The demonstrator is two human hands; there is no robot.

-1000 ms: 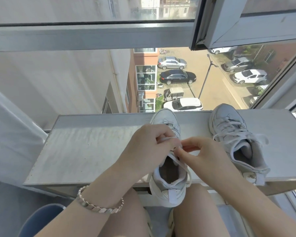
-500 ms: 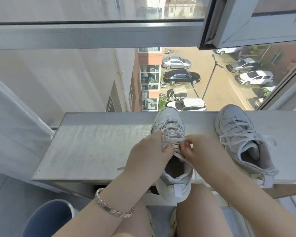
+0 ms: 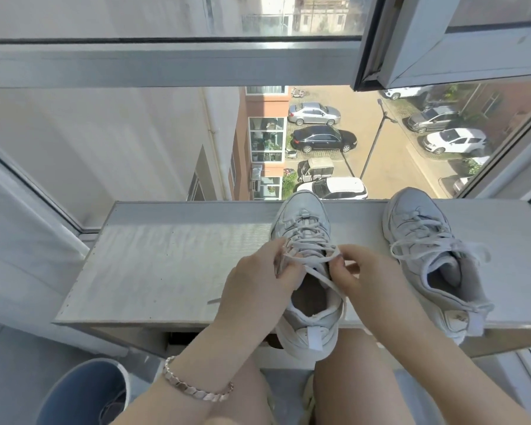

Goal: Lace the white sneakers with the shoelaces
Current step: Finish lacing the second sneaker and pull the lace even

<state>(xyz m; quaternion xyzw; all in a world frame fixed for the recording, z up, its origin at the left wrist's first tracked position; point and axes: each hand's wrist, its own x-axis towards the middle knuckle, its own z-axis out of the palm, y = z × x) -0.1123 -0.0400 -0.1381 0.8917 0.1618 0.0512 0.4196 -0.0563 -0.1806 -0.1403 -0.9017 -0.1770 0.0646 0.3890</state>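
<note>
- left hand (image 3: 258, 283): fingers curled round the shoelace (image 3: 308, 258) at the left edge of the near sneaker (image 3: 304, 219). the fingertips are hidden behind the hand itself, so the exact pinch point cannot be made out.
- right hand (image 3: 365, 276): thumb and forefinger pinch the same lace at the right side of the eyelet rows. the other fingers are folded under, out of sight.
- near sneaker: stands on the window ledge (image 3: 166, 265), toe toward the glass, heel overhanging the near edge between the person's knees. both hands cover its middle. the lace is crossed through the forward eyelets, and one strand runs loose across the opening and down the right of the collar.
- lace end (image 3: 215, 300): lies on the ledge just left of the left hand; where it joins is hidden.
- second sneaker (image 3: 423, 240): on the ledge to the right, well apart from the hands, laced, with its ends lying loose.
- markings: the heel tab (image 3: 314, 338) of the near sneaker shows plain white. the heel mark (image 3: 455, 318) on the second sneaker is too blurred to read.
- bracelet (image 3: 196, 391) on the left wrist; blue bucket (image 3: 83, 391) cut off at the bottom edge.
</note>
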